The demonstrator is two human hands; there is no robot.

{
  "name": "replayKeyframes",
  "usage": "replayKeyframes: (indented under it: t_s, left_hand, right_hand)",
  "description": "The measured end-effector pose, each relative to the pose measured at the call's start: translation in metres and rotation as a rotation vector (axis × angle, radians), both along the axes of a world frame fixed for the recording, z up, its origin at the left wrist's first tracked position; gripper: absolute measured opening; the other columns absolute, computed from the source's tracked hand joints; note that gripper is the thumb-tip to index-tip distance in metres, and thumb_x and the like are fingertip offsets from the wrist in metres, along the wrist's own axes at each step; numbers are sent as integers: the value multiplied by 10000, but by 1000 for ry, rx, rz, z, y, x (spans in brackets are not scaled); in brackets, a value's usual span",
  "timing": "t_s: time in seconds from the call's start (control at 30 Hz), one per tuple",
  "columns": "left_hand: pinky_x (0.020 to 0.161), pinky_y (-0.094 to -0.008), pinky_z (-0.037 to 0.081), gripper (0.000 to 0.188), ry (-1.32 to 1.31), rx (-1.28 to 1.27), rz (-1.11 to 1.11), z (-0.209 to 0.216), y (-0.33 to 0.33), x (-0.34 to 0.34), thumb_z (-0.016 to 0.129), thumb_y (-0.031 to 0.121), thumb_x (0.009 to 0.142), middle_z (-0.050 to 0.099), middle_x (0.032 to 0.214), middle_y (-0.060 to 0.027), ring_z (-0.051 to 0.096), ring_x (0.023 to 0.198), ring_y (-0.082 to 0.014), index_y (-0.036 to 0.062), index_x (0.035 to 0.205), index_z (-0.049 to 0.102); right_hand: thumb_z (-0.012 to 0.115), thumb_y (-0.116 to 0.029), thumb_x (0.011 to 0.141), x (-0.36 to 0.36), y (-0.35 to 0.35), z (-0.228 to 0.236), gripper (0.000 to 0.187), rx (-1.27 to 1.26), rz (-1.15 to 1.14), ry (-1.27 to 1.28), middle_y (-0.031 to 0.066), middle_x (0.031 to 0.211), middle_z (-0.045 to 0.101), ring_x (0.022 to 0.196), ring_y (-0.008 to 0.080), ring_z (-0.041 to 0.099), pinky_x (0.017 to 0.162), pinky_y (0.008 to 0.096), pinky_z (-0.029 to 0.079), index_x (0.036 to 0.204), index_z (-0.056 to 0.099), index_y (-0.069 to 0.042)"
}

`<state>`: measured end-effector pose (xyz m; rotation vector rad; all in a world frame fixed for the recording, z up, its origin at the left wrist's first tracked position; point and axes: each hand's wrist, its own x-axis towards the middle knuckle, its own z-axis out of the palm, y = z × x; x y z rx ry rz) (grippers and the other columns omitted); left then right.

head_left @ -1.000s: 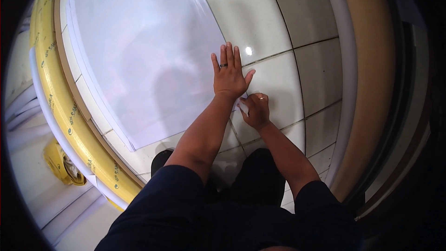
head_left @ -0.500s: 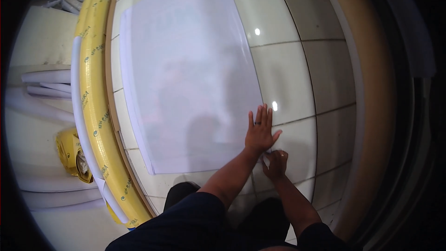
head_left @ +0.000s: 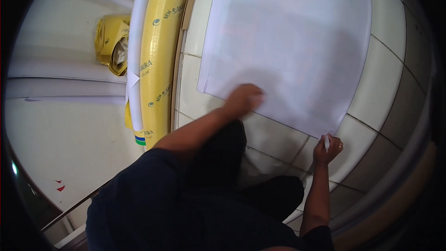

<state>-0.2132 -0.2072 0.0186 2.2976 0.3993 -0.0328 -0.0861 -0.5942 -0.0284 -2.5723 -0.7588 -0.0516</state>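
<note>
A large white sheet point(head_left: 288, 56), with faint colour showing through, lies flat on pale floor tiles. My right hand point(head_left: 327, 151) is at its near right corner, fingers closed round a small white pen-shaped tool point(head_left: 327, 143) whose exact kind I cannot make out. Over the sheet's near edge, left of its middle, is my left hand point(head_left: 244, 100). Motion smears its fingers, so I cannot tell whether they hold anything or touch the sheet.
Left of the sheet runs a long yellow-wrapped roll point(head_left: 160, 56) with a thin white roll point(head_left: 134, 56) beside it. Farther left lie a crumpled yellow wrapper point(head_left: 109, 42) and more white rolls point(head_left: 65, 88). My dark-clothed knees point(head_left: 218, 148) are close to the near edge.
My view has turned left. My left hand has lifted from the sheet's right edge and moved left along the near edge. My right hand stays by the near right corner, its white tool now visible.
</note>
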Motion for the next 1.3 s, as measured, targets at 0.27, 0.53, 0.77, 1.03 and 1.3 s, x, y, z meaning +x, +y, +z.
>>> replayKeyframes:
  t_s: [0.27,0.53,0.77,1.03,1.3]
  left_hand:
    - [956,-418,491,570,267,566,212,25,116,-161,796,238,816,522,1325,-147,548,1172,-338,58,1296,548]
    - [837,-423,520,275,-58,388,231,-9,130,-182,720,147,850,622,1084,-107,617,965,-341,93,1116,680]
    - [822,-455,424,153,-164,540,406,-37,117,-188,678,202,892,631,1010,-94,592,948,-310,92,991,641]
    - [799,-452,431,95,-188,416,531,-50,128,-188,564,135,955,645,923,-129,594,872,-347,50,937,602]
    - [814,-452,431,99,-182,394,527,-47,127,-190,558,133,955,647,925,-131,596,883,-345,47,950,606]
  right_hand:
    - [720,-130,865,-6,0,-5,167,35,-17,-20,121,932,641,932,346,577,876,474,424,985,643,-44]
    - [570,-179,954,-21,24,-10,277,61,-210,79,208,1079,616,1052,405,547,941,494,405,1127,586,36]
    - [590,-140,960,-97,267,54,278,69,471,615,240,1132,631,1068,442,589,910,500,462,1195,534,-1]
    - [547,-300,977,-129,393,79,289,-332,719,663,189,947,686,945,388,652,833,499,508,995,617,-20]
    - [554,-267,927,-144,422,76,268,-378,757,541,189,875,700,853,382,677,797,487,534,928,662,-22]
